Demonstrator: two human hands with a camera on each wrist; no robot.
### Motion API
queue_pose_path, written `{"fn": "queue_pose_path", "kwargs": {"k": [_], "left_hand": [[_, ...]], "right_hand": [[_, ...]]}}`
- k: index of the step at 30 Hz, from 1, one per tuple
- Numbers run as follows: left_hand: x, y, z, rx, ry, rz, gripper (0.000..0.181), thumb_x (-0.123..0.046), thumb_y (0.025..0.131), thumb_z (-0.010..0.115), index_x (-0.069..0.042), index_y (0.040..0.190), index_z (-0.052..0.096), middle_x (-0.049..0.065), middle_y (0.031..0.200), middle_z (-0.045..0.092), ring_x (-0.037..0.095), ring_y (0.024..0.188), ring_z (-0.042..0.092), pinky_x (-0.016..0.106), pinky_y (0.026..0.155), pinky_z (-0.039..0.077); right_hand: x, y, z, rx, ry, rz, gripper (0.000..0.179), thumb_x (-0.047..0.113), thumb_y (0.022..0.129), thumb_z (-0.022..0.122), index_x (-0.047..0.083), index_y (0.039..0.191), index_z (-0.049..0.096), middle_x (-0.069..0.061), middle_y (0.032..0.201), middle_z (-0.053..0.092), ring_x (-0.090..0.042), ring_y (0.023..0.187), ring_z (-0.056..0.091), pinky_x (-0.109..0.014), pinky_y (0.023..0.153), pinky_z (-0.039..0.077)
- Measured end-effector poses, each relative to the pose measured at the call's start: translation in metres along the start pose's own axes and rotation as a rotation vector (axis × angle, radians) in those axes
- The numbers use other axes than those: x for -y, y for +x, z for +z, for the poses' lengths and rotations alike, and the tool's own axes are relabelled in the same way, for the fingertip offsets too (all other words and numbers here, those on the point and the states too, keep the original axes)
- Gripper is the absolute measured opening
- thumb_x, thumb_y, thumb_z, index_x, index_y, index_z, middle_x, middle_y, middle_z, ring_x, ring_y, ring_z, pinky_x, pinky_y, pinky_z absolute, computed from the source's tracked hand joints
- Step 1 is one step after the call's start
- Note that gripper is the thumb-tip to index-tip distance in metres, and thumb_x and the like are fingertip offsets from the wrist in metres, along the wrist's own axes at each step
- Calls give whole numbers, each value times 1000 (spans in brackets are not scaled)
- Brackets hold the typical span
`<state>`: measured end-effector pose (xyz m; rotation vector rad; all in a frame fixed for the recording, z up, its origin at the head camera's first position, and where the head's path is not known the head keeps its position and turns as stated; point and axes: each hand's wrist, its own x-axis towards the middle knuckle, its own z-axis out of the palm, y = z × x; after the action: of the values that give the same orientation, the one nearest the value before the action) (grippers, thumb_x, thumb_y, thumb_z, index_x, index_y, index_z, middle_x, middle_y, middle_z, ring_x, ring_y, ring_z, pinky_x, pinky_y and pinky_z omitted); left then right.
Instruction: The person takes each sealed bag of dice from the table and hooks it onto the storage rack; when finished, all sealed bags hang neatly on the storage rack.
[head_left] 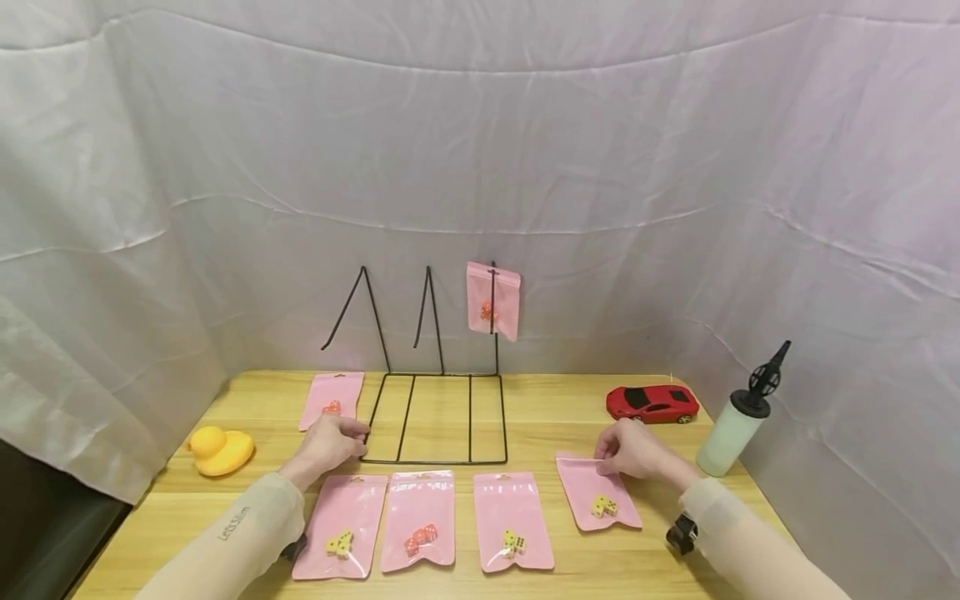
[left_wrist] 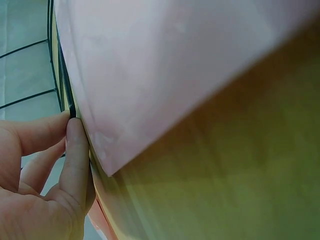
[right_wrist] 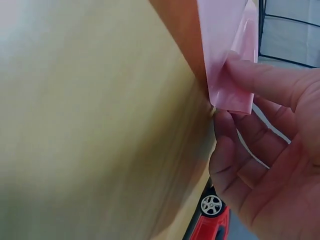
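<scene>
Well, the person's left hand [head_left: 327, 450], left of the frame's middle, pinches the black wire rack [head_left: 435, 462] at the near-left corner of its base; in the left wrist view the wire sits between thumb and finger. The right hand [head_left: 633, 450], right of centre, grips a pink zip bag with yellow dice [head_left: 592, 496] by its top edge — thumb on one side, fingers on the other — and the edge bends under the hold. Whether that bag's lower end rests on the wooden table [head_left: 566, 417], I can't tell.

Three more bags lie along the bottom of the frame: one with yellow dice [head_left: 352, 508], one with red dice [head_left: 420, 510] just beside it, then another with yellow dice [head_left: 510, 510] across a strip of bare wood. A narrow gap separates the rack's front wire from their tops. Another bag [head_left: 330, 392] lies left of the base, partly behind the left hand, and one hangs from the right prong [head_left: 504, 300]. The rubber duck [head_left: 217, 450] sits near the table's left edge; the red toy car [head_left: 652, 404] and hand pump [head_left: 731, 437] stand by the right — close to the right forearm.
</scene>
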<state>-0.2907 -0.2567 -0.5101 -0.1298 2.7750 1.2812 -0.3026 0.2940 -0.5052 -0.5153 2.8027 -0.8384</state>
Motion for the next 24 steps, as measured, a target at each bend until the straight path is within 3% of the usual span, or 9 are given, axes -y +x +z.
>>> {"fn": "queue_pose_path", "kwargs": {"k": [5,10,15,24], "left_hand": [[-1,2,1,20,-68,-10,43,3,88,83,6,130,79,19,113,80,15,87,73,26,74,64],[-4,2,-2,65,-173,-39,46,10,89,80,12,134,74,26,121,76,18,89,76,35,75,72],[-6,4,-6,89,-157,-40,47,11,88,80,13,134,73,26,121,75,20,93,74,35,78,72],[-5,5,-10,121,-147,-24,49,11,88,80,14,137,71,27,124,74,22,98,75,36,84,72]], "right_hand": [[-2,-9,-4,-9,36,-26,14,12,90,92,14,90,79,3,84,75,-9,71,60,-23,57,52],[-1,-16,-11,-47,47,-66,19,12,86,93,15,93,77,3,88,75,-8,76,61,-23,64,53],[0,-21,-14,-95,53,-66,23,10,80,94,16,97,81,4,95,78,-7,81,59,-22,72,50],[19,-36,-28,-146,62,-104,19,4,85,90,12,102,87,-4,102,85,-2,78,60,-20,68,52]]}}
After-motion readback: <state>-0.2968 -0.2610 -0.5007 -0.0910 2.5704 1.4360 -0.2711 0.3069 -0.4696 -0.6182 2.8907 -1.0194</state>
